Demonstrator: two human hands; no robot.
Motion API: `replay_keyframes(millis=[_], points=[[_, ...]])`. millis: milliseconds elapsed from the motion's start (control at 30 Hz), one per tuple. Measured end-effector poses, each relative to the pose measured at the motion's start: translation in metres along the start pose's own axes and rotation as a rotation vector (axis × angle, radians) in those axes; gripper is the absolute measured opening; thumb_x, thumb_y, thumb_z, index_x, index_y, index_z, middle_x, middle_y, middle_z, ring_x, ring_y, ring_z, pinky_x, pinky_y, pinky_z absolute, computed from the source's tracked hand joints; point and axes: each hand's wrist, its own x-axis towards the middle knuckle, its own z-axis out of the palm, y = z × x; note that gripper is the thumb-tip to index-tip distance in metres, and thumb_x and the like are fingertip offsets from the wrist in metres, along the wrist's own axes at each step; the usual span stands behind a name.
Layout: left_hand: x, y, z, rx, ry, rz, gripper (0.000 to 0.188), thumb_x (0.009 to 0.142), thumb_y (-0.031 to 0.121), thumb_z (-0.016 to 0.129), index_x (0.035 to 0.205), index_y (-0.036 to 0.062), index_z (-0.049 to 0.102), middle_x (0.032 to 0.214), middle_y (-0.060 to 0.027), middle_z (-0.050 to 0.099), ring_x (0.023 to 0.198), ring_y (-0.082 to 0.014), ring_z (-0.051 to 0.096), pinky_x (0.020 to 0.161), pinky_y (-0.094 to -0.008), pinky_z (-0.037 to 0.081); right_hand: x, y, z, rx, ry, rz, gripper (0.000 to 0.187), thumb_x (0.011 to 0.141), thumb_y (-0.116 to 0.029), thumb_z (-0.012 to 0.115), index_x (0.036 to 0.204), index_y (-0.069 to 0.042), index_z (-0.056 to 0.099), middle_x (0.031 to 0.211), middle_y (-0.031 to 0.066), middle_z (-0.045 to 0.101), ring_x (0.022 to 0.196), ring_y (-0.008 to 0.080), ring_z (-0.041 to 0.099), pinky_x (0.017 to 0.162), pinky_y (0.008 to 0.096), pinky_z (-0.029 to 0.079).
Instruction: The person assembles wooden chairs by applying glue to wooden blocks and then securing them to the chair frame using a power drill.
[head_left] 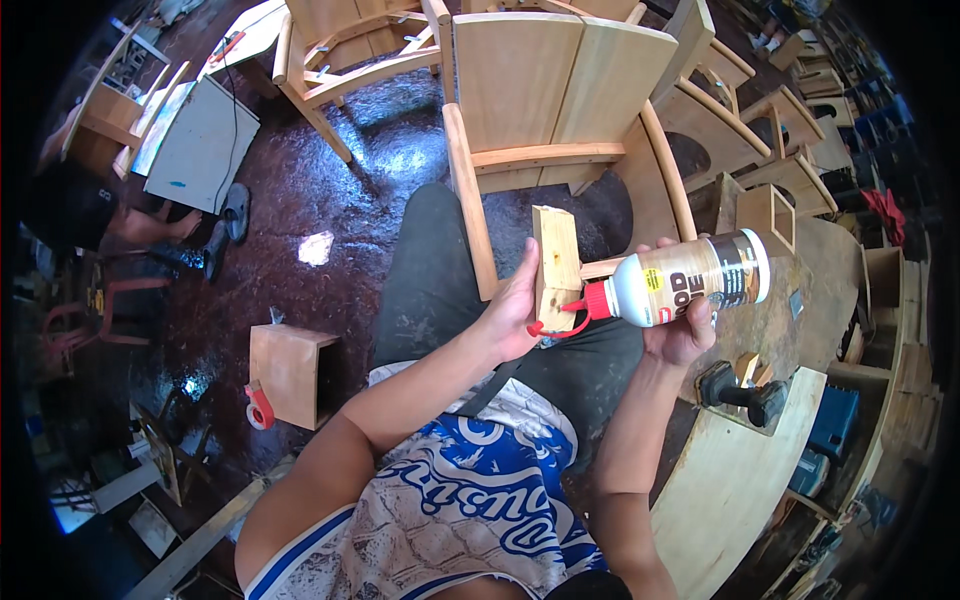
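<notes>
My left hand (510, 318) is closed around a short pale wood block (557, 262), held upright over my lap. In my right hand (683, 335) lies a white glue bottle (690, 280), tipped on its side with its red nozzle (595, 302) pointing left. The nozzle tip is at the lower part of the block and seems to touch it. A red cap hangs on a strap below the nozzle, close to my left fingers. Just beyond my hands stands a wooden chair (550, 75) with a two-board panel and rounded side rails.
More wooden chair frames (370, 75) stand at the far side. To the right, a cordless drill (740, 392) lies on a workbench (800, 320). A wooden box (290, 372) with a tape roll (260, 405) sits at left on the dark floor. Another person (80, 210) is at far left.
</notes>
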Motion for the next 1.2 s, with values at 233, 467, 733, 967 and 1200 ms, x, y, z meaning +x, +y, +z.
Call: replay_keyframes(millis=[233,467,733,967,1200], points=[[0.005,-0.007,0.003,0.039,-0.007,0.012,0.069,0.098,0.066,0.039,0.125,0.0057,0.058,0.112,-0.008,0.066,0.101,-0.0175,0.066,0.089,-0.0353,0.055,-0.006,-0.006,-0.007,-0.013,-0.009,0.018,0.082,0.086,-0.033,0.073,0.151,-0.004,0.032,0.137,0.0277,0.053,0.127,0.0492,0.052,0.109,0.0576,0.041],[0.002,-0.013,0.012,0.079,0.048,-0.004,0.07,0.097,0.067,0.04,0.127,0.0064,0.057,0.117,-0.0065,0.065,0.107,-0.0173,0.064,0.093,-0.0357,0.053,-0.005,-0.014,-0.015,-0.051,0.032,-0.03,0.076,0.089,-0.031,0.071,0.148,-0.001,0.036,0.137,0.0282,0.054,0.126,0.0484,0.053,0.108,0.0579,0.043],[0.004,-0.012,0.012,0.075,0.05,0.011,0.069,0.096,0.067,0.042,0.129,0.0075,0.057,0.12,-0.0058,0.063,0.109,-0.0178,0.063,0.095,-0.0356,0.052,-0.009,-0.008,-0.012,0.05,0.088,-0.072,0.067,0.088,-0.026,0.072,0.14,0.007,0.044,0.132,0.0299,0.056,0.12,0.0464,0.058,0.105,0.0561,0.047],[0.007,-0.015,0.006,0.056,0.035,-0.002,0.068,0.097,0.066,0.041,0.129,0.0071,0.056,0.119,-0.0054,0.064,0.109,-0.0172,0.063,0.093,-0.0347,0.053,-0.006,-0.006,-0.015,0.074,0.047,-0.1,0.071,0.087,-0.026,0.072,0.145,0.001,0.04,0.136,0.0283,0.054,0.124,0.0464,0.056,0.107,0.0555,0.045],[0.021,-0.012,-0.012,0.041,-0.029,0.051,0.07,0.097,0.066,0.043,0.123,0.0024,0.058,0.099,-0.0069,0.067,0.089,-0.0166,0.066,0.079,-0.0312,0.057,-0.029,-0.009,-0.03,0.095,0.226,-0.099,0.075,0.082,-0.036,0.074,0.141,0.0,0.045,0.131,0.027,0.058,0.121,0.0452,0.058,0.105,0.0565,0.046]])
